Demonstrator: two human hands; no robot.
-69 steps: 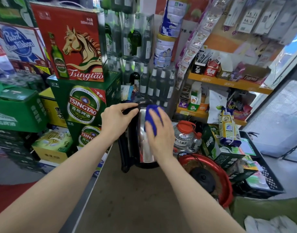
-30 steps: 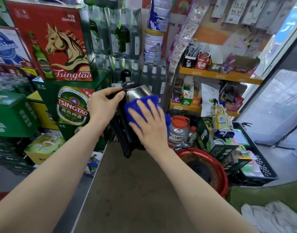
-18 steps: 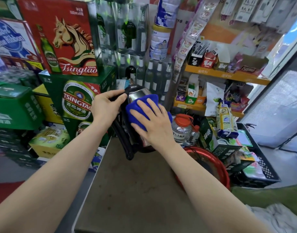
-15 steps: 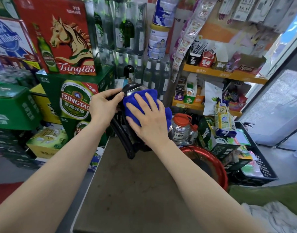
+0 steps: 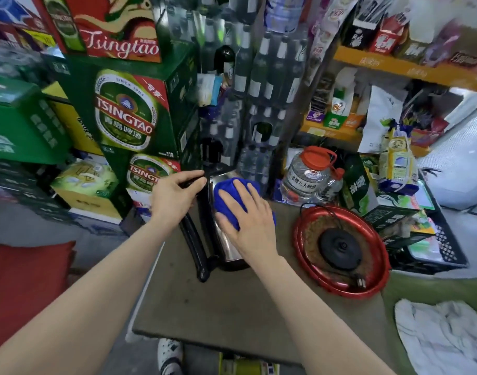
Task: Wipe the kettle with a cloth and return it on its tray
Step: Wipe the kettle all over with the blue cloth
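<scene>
Wiping is ongoing: right hand (image 5: pixel 248 223) is pressing cloth (image 5: pixel 226 193), fingers flat, against kettle (image 5: pixel 226 244); left hand (image 5: pixel 175 198) is clamping its top; tray (image 5: pixel 380 277) is waiting right of them.

Bare tabletop (image 5: pixel 232 307) lies open between kettle (image 5: pixel 226 247) and tray (image 5: pixel 302 247). Jar (image 5: pixel 305 174) and cartons (image 5: pixel 360 185) crowd behind the tray; beer boxes (image 5: pixel 129 115) wall the left.
</scene>
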